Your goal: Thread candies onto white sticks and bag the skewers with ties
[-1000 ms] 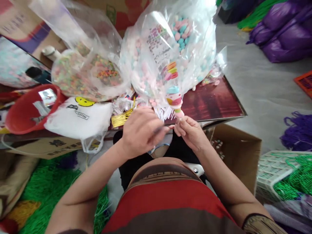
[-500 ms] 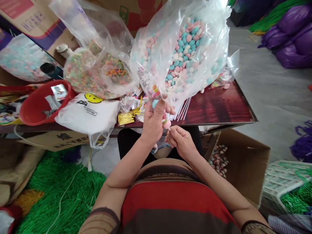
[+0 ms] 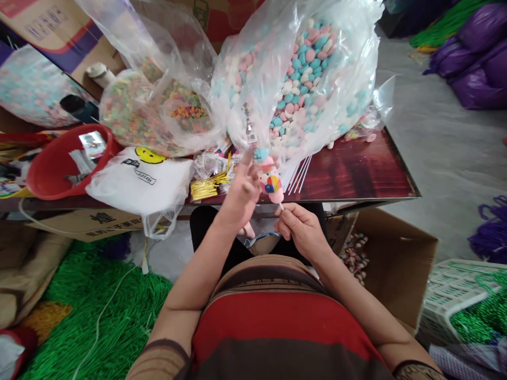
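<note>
A candy skewer [image 3: 271,177] of pink, blue and brightly coloured pieces stands tilted above the table's front edge, with a clear printed wrapper around it. My right hand [image 3: 303,228] pinches its white stick just below the lowest pink piece. Close beside the skewer's left side is my left hand [image 3: 242,191], its fingers apart and slightly blurred; whether a fingertip touches the wrapper is hard to tell. White sticks [image 3: 300,175] lie on the table behind the skewer. Gold twist ties [image 3: 209,187] and small printed wrappers [image 3: 209,166] lie left of my left hand.
A big clear bag of pink, blue and white candies [image 3: 304,79] fills the table's back. Beside it are a bag of small colourful candies [image 3: 158,113], a white plastic bag [image 3: 137,184] and a red basin [image 3: 43,171]. An open cardboard box [image 3: 400,264] stands below right.
My left hand has loosened from around the candy skewer and moved to its left, uncovering the wrapped pieces. My right hand still holds the stick, slightly farther right.
</note>
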`<act>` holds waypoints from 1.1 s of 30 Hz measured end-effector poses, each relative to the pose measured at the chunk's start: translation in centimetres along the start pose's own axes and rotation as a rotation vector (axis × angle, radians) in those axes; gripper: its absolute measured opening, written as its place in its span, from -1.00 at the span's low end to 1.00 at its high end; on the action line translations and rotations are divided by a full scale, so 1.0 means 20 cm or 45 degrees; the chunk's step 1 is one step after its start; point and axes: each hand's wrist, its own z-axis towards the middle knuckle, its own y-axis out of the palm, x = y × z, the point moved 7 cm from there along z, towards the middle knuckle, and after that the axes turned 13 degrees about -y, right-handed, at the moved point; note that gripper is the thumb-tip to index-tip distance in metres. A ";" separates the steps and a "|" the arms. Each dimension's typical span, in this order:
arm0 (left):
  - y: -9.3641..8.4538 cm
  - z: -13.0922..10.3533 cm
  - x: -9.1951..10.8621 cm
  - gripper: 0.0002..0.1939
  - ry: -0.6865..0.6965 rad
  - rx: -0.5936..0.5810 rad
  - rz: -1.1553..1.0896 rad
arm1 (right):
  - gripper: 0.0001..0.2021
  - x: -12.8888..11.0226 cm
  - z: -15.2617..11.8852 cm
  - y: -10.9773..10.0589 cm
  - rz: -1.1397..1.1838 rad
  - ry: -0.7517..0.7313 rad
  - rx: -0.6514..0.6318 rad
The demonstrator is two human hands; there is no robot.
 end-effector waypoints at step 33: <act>0.01 -0.11 -0.12 -0.45 0.590 0.244 1.599 | -0.52 -0.16 0.06 -0.04 -0.852 -0.434 -0.016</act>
